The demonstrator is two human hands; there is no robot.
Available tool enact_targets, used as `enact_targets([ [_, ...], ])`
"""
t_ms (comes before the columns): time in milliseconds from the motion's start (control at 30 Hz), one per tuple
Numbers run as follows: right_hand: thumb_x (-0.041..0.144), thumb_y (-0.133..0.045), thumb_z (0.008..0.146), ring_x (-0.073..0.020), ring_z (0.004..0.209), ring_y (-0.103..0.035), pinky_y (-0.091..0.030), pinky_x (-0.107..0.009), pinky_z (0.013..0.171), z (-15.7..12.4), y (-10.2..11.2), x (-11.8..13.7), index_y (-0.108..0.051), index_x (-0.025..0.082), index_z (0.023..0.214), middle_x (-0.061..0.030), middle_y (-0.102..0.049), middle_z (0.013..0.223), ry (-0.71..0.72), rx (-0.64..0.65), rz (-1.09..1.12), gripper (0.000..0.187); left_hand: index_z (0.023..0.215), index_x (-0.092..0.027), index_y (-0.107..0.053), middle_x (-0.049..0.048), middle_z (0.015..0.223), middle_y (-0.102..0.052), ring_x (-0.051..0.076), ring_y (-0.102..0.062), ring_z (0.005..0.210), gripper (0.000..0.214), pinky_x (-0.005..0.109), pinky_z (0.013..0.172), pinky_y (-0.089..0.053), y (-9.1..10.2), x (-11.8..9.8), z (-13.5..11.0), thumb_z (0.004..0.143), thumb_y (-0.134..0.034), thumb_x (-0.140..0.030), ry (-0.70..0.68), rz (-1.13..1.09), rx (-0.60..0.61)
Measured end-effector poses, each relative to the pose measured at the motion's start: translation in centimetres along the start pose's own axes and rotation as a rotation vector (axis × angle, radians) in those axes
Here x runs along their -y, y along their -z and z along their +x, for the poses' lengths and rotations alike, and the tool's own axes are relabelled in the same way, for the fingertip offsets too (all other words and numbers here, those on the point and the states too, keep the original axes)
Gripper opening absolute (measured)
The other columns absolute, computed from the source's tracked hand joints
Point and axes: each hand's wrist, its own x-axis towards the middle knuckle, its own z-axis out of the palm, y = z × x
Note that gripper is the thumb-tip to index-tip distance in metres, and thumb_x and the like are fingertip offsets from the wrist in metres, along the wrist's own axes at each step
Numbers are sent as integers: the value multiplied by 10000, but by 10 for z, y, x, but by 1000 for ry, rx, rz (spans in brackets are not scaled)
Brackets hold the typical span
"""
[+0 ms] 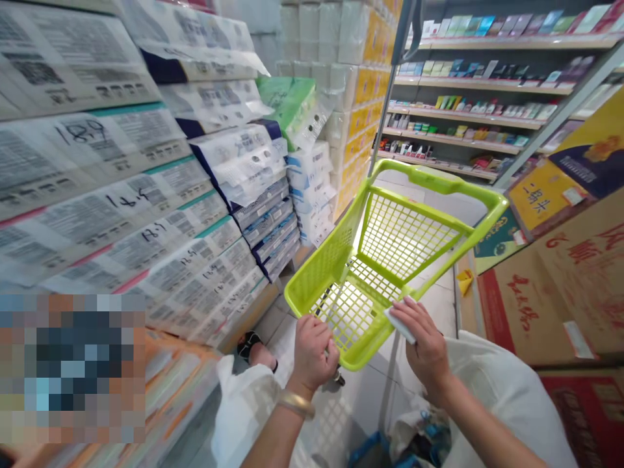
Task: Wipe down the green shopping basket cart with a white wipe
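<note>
A lime-green plastic shopping cart with lattice walls stands in front of me, its basket holding nothing I can see. My left hand, with a gold bangle at the wrist, is closed around the basket's near rim at the left corner. At the near right corner, my right hand presses a folded white cloth against the rim. Its fingers lie over the cloth, and whether it is fabric or paper I cannot tell.
Wrapped paper packs are stacked high on the left, some with handwritten numbers. Cardboard boxes crowd the right side. Shelves of small boxed goods stand beyond the cart. A foot shows below on the tiled floor.
</note>
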Motion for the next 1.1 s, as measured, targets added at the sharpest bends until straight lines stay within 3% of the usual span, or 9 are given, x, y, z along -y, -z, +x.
enact_targets([
  [367, 22, -373, 857, -169, 1278, -554, -417, -406, 1113, -12, 7, 32, -597, 235, 1259, -48, -706, 1205, 213, 114, 163, 507, 531, -198, -376, 4, 530, -438, 170, -431, 658, 272, 345, 723, -360, 7, -19, -3, 796, -416, -154, 29, 55, 67],
  [500, 37, -388, 885, -163, 1249, -574, -420, -404, 1105, -8, 21, 16, -601, 231, 1219, -53, -714, 1182, 306, 175, 183, 441, 519, -194, -389, 8, 535, -474, 169, -445, 658, 273, 344, 729, -356, 11, -32, -9, 789, -433, -181, 40, 94, 122],
  [667, 12, -390, 867, -192, 1156, -626, -422, -463, 1098, -4, 36, 0, -653, 217, 1129, -72, -729, 1114, 208, 135, 101, 424, 516, -198, -407, 9, 531, -501, 171, -469, 658, 289, 348, 748, -363, 16, -49, -24, 804, -421, -199, 50, 140, 148],
  [900, 18, -424, 869, -200, 1162, -610, -416, -463, 1102, -35, 33, 45, -661, 232, 1151, -68, -716, 1150, 256, 141, 144, 426, 509, -212, -423, 30, 548, -539, 192, -494, 683, 287, 367, 767, -389, 30, -61, -47, 796, -413, -216, 96, 237, 229],
  [1100, 47, -466, 888, -202, 1168, -610, -421, -452, 1088, -51, 41, 65, -661, 258, 1173, -57, -714, 1171, 304, 181, 168, 405, 534, -215, -525, 46, 588, -605, 204, -529, 699, 301, 384, 796, -430, 50, -69, -66, 816, -425, -246, 103, 273, 288],
])
